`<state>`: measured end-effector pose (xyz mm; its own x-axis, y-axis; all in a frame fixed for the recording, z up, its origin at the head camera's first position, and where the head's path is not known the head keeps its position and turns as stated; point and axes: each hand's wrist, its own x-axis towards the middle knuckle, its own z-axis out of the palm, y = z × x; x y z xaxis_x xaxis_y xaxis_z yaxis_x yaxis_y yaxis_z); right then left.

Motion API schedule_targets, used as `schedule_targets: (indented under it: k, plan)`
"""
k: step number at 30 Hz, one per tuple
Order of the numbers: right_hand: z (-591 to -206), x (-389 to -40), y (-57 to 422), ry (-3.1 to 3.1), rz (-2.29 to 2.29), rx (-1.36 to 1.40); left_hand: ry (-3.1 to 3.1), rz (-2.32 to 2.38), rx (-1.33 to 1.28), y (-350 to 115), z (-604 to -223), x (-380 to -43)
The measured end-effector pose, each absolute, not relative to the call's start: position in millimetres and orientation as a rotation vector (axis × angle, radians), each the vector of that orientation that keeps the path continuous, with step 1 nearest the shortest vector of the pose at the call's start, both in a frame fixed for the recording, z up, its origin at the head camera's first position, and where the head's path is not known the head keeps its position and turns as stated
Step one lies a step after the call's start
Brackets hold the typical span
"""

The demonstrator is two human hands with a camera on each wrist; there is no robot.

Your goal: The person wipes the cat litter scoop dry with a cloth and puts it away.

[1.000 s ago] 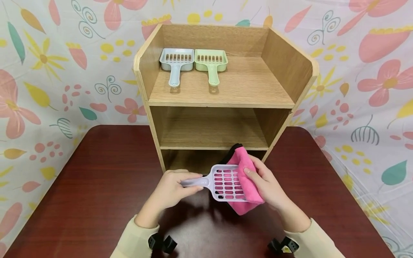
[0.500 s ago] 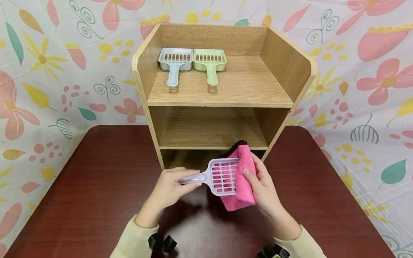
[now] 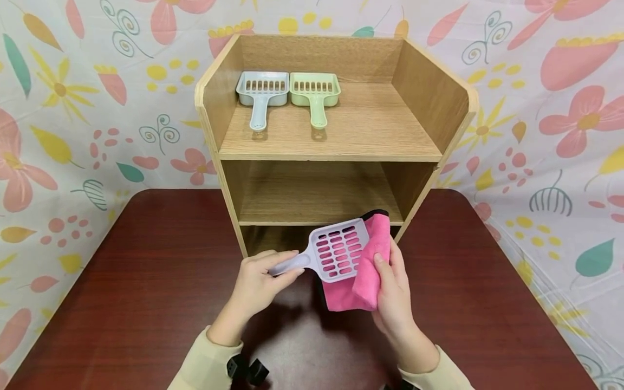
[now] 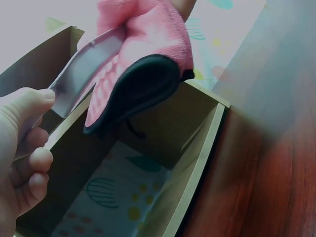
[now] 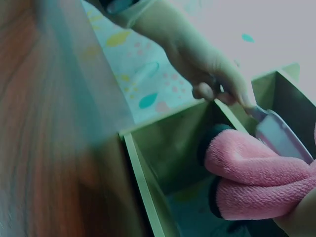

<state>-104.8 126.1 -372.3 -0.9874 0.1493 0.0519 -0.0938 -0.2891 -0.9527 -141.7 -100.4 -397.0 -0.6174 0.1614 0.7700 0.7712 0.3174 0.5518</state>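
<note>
My left hand (image 3: 257,280) pinches the handle of a pale lilac slotted litter scoop (image 3: 316,259), held up in front of the shelf. A pink cloth (image 3: 372,271) with black edging is folded around the scoop's far right edge, and my right hand (image 3: 394,290) grips it there, thumb on top. Part of the cloth hangs behind the slots and shows pink through them. In the left wrist view the cloth (image 4: 158,34) wraps the end of the scoop (image 4: 84,69). The right wrist view shows the doubled cloth (image 5: 261,173) beside the scoop (image 5: 281,136).
A wooden shelf unit (image 3: 312,154) stands on the dark red table (image 3: 161,292). On its top level a blue scoop in its tray (image 3: 263,89) sits next to a green scoop in its tray (image 3: 314,89). A flower-patterned curtain (image 3: 546,135) hangs behind.
My right hand and the cloth have shifted a little left and turned more upright. The scoop has risen slightly and tilted, its right end higher. My left hand keeps its pinch on the handle.
</note>
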Motion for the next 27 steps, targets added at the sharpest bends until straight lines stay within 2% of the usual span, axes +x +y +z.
schedule_targets:
  k: [8,18,27]
  plan:
    - [-375,-102,104,-1.529,2.413,-0.061,-1.981,-1.370,-0.697,-93,-400,-138]
    - [-383,-98,77,-1.343,2.346,0.089,-1.947,-1.375,-0.538,-72,-403,-129]
    - [-388,-96,76,-1.399,2.307,0.087,-1.943,-1.314,-0.548,-60,-409,-122]
